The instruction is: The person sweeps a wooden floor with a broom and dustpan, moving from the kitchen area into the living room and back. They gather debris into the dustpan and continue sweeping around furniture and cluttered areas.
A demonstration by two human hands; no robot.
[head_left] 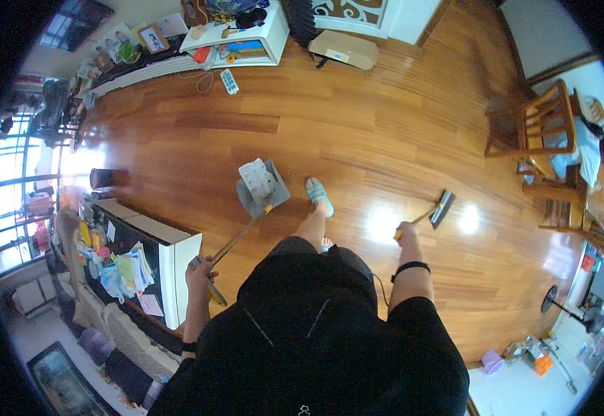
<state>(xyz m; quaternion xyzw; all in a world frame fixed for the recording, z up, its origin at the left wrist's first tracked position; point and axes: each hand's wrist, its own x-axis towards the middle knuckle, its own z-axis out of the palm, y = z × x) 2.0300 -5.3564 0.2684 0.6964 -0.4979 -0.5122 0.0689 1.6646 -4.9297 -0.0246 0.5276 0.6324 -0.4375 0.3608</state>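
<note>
My left hand [197, 274] is closed round the long handle of a grey dustpan [277, 182], out ahead of me on the left. A pale, dark-speckled flat piece [255, 179] lies over the pan; I cannot tell what it is. The handle slants from the pan back to my hand, and its yellow end sticks out below. My right hand [406, 234] grips the handle of a broom [443, 209]. The broom's dark head is off to the right, low over or on the wooden floor, well apart from the dustpan.
On the left stands a black-topped white table [184, 277] with papers and bags. A small dark bin [100, 178] is beyond it. Far ahead are a white cabinet [277, 35], a power strip [229, 82] and a cardboard box [345, 50]. Wooden chairs [548, 128] stand right.
</note>
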